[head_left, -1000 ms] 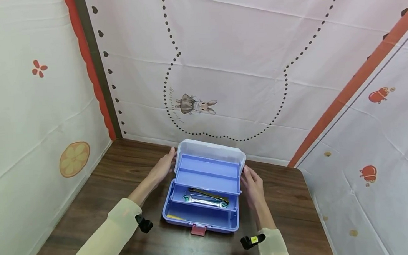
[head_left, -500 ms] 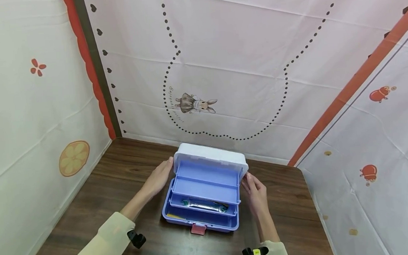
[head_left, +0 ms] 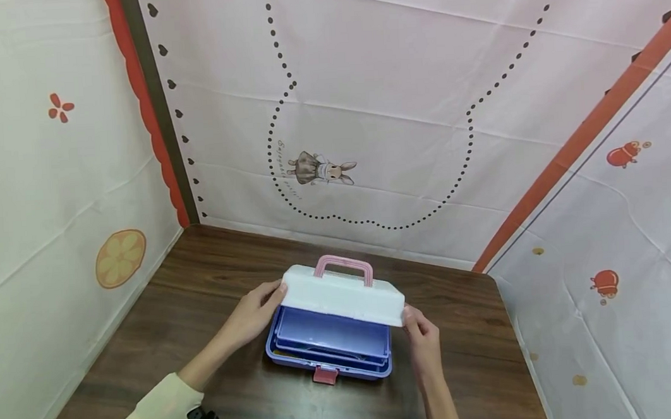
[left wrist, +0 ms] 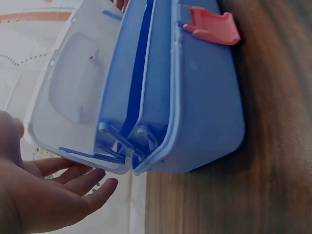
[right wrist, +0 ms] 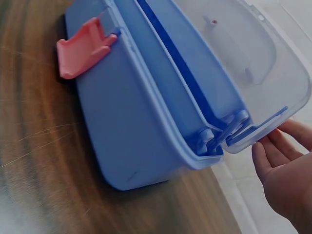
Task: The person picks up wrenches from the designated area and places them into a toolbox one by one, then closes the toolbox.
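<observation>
On the table stands a blue toolbox (head_left: pixel 332 365) with a pink latch (head_left: pixel 325 375) hanging down at its front. Its whitish lid (head_left: pixel 340 294), topped by a pink handle (head_left: pixel 344 263), is tilted partway over the stacked blue trays (head_left: pixel 333 336). My left hand (head_left: pixel 255 312) holds the lid's left end, thumb at the corner; the left wrist view has its fingers (left wrist: pixel 85 180) along the lid's side. At the right end my right hand (head_left: pixel 424 338) holds the lid's edge, with fingers (right wrist: pixel 280 148) against its rim. The trays' contents are mostly hidden.
A dark wooden table (head_left: pixel 474 348) carries the toolbox. Behind it hangs a pale patterned cloth (head_left: pixel 387 105), and similar cloth walls (head_left: pixel 39 206) stand at both sides.
Both hands have swung the lid forward and down, bringing the handle into view. The trays have folded back into the box, covering the wrenches. The toolbox base has stayed put.
</observation>
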### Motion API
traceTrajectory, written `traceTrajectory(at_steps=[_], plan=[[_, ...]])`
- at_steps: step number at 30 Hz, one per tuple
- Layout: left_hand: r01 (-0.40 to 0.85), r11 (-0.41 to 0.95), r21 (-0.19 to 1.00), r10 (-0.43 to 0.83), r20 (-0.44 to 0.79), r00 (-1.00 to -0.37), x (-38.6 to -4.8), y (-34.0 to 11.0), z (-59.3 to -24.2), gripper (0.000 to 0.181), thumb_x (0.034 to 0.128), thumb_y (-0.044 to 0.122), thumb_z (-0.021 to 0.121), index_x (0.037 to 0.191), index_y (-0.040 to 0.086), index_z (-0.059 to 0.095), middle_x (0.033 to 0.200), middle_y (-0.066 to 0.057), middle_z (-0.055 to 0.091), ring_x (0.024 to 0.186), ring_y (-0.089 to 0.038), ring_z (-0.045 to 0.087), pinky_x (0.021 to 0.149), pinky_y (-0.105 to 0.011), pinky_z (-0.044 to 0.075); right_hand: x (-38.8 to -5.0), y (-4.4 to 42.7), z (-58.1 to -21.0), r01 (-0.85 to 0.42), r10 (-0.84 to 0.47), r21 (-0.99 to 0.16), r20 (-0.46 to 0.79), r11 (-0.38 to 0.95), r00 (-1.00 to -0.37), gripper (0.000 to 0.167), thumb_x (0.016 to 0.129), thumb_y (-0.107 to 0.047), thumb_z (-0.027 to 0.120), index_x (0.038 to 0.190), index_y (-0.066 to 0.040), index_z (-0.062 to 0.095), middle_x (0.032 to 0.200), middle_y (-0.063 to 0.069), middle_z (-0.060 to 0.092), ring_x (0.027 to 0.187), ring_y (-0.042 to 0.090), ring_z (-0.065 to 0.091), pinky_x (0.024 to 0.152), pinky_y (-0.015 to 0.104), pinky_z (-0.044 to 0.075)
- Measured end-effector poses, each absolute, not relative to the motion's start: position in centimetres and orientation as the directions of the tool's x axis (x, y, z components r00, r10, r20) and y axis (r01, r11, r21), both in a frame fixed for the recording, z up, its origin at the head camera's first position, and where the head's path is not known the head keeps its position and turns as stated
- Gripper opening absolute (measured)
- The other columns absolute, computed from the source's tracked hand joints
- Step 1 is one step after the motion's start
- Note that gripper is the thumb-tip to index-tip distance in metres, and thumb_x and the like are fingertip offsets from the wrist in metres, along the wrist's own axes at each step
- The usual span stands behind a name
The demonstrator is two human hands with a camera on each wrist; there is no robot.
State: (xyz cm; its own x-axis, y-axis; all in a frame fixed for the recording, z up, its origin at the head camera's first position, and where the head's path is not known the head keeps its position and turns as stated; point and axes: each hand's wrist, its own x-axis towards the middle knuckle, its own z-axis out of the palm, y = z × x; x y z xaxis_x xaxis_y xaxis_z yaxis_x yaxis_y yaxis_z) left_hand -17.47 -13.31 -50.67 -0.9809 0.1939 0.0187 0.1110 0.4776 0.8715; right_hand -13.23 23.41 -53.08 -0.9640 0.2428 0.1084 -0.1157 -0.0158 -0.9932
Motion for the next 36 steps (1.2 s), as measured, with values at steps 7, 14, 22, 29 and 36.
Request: traceTrajectory(at_steps=[7,14,22,29,36], plan=[[0.15,0.564,0.812,0.234,0.017,-0.972,-15.7,-13.8,-51.1,0.078,0.106,0.06,0.056,0.158,0.002,0.048,0.155,-0.021,0.054,0.141,-0.04,0.053,0.112,-0.057,0.048,-11.7,23.5,-54.1,-0.104,0.225,-0.991,0.122,0.088,-0.967,0.033,0.101,-0.004,0.072,0.132,0.007,0.07,0.122,0.007,0.074,0.104,0.011,0.07,0.086,0.021,0.058],[0.143,0.582,0.8,0.242,-0.002,-0.97,-14.7,-14.4,-51.2,0.082,0.1012,0.062,0.064,0.157,0.004,0.05,0.155,-0.02,0.055,0.143,-0.041,0.05,0.112,-0.06,0.046,-10.9,23.6,-54.6,-0.1,0.127,-0.991,0.11,0.087,-0.986,0.041,0.1,-0.003,0.073,0.139,0.002,0.066,0.141,0.019,0.065,0.124,0.012,0.066,0.1,0.021,0.054],[0.105,0.53,0.842,0.229,-0.023,-0.973,-14.3,-14.0,-52.1,0.084,0.0968,0.056,0.074,0.157,0.004,0.05,0.155,-0.02,0.054,0.142,-0.038,0.052,0.11,-0.055,0.05,-10.3,23.2,-54.9,-0.056,0.158,-0.993,0.073,0.108,-0.985,0.047,0.098,-0.009,0.078,0.143,-0.002,0.065,0.145,0.016,0.064,0.129,0.016,0.063,0.102,0.019,0.051],[0.105,0.536,0.838,0.198,-0.004,-0.98,-14.4,-13.4,-53.6,0.087,0.0956,0.056,0.075,0.159,0.004,0.048,0.156,-0.02,0.053,0.146,-0.039,0.047,0.116,-0.058,0.043,-10.3,23.1,-55.6,-0.068,0.151,-0.992,0.084,0.108,-0.985,0.054,0.097,-0.007,0.079,0.148,-0.001,0.06,0.151,0.017,0.059,0.137,0.024,0.058,0.104,0.018,0.049],[0.142,0.557,0.818,0.176,0.051,-0.983,-16.4,-12.4,-55.3,0.089,0.096,0.058,0.074,0.159,0.003,0.046,0.158,-0.021,0.051,0.148,-0.04,0.045,0.119,-0.059,0.039,-12.0,23.0,-56.3,-0.086,0.151,-0.986,0.107,0.141,-0.983,0.059,0.098,-0.01,0.079,0.151,0.001,0.056,0.154,0.017,0.056,0.142,0.035,0.053,0.105,0.017,0.047]])
